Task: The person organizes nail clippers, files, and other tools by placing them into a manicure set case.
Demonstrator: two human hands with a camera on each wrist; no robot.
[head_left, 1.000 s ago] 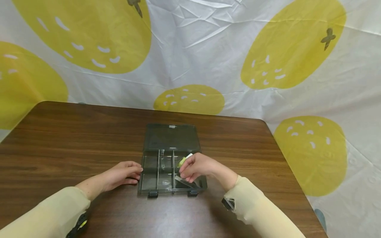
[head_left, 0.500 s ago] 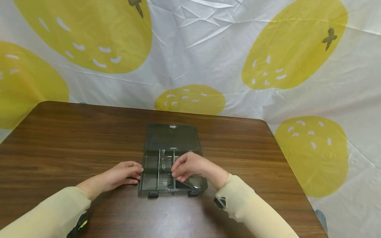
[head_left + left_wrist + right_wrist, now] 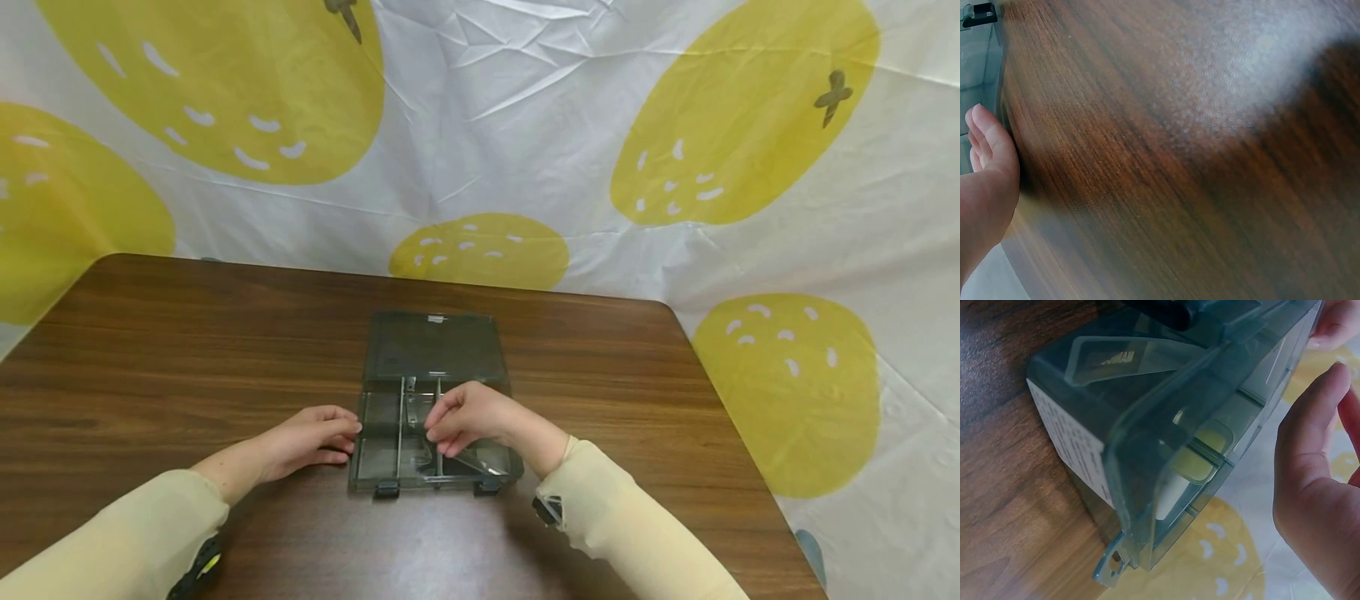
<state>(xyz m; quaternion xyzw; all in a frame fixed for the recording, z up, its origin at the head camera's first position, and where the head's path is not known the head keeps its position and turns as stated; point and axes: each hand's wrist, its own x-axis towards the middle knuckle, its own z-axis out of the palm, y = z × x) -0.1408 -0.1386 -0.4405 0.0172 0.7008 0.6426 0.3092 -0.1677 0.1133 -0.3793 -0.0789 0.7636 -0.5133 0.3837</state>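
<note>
A dark translucent compartment box (image 3: 378,458) lies on the table with its lid (image 3: 435,346) folded back. My left hand (image 3: 318,437) rests its relaxed fingertips at the box's left wall. Over the middle and right compartments is my right hand (image 3: 480,417), thumb and index finger drawn together above the front middle compartment. I cannot tell whether it pinches the small clear, curved piece (image 3: 423,455) just below the fingertips. A flat clear-edged piece with gold lettering (image 3: 1119,357) leans in the front right compartment. A yellow-green and white item (image 3: 1200,456) shows through the wall in the right wrist view.
A slim metal piece (image 3: 411,410) lies in the back middle compartment. Two black latches (image 3: 386,490) hang at the box's front edge. The brown wooden table (image 3: 187,350) meets a white curtain (image 3: 480,150) printed with yellow fruit.
My right hand has moved left from the right-hand compartments to the front middle one. The yellow-green and white item, earlier beside its fingers, is hidden in the head view. The left hand stays put.
</note>
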